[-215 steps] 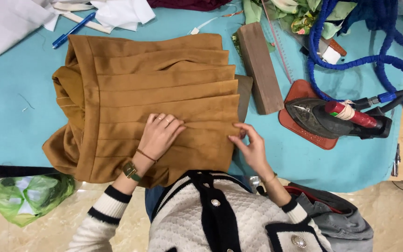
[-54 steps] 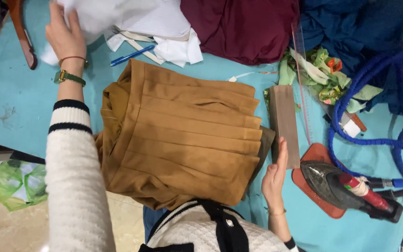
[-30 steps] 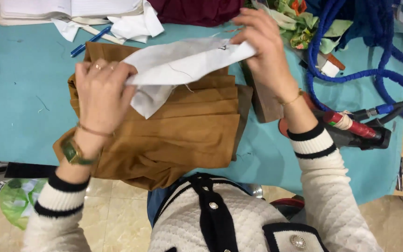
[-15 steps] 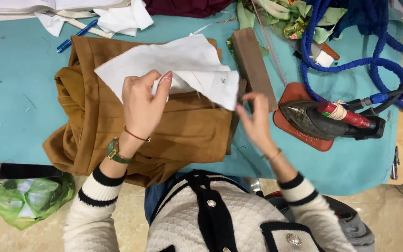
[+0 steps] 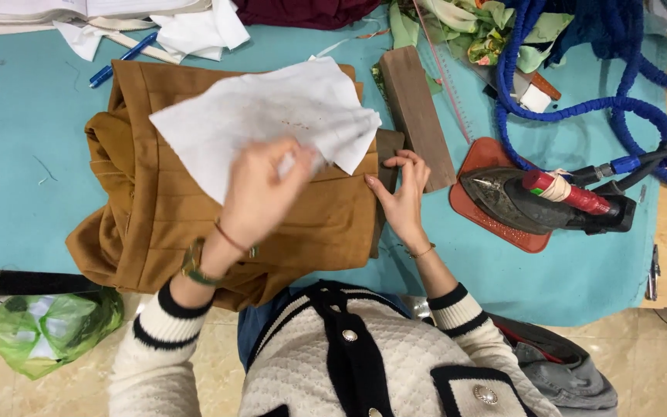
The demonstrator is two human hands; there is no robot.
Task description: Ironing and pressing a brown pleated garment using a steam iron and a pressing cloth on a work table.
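We see the left hand (image 5: 260, 189) raised over the brown pleated garment (image 5: 194, 224), its fingers curled together and pinching the lower edge of a white cloth (image 5: 272, 116). The hand is blurred, so we cannot tell exactly which fingers grip. The cloth spreads out flat above the hand and covers the upper middle of the garment.

The right hand (image 5: 403, 197) lies on the garment's right edge, fingers loosely spread and bent, fingertips pressing on the folded fabric just beside a long brown wooden block (image 5: 418, 108). It holds nothing.

The garment lies folded on the turquoise table cover (image 5: 25, 177), in front of the person's cream and black cardigan.

To the right we see a dark iron (image 5: 542, 202) with a red handle resting on a red-brown mat (image 5: 496, 228), and a blue braided hose (image 5: 580, 93) looping above it. At the top left lie white fabric scraps (image 5: 194, 31) and a blue pen (image 5: 121, 58). A green plastic bag (image 5: 52, 328), crumpled, sits on the floor at the lower left; beside it, at the frame's edge, a white sheet with dark print shows only in part.
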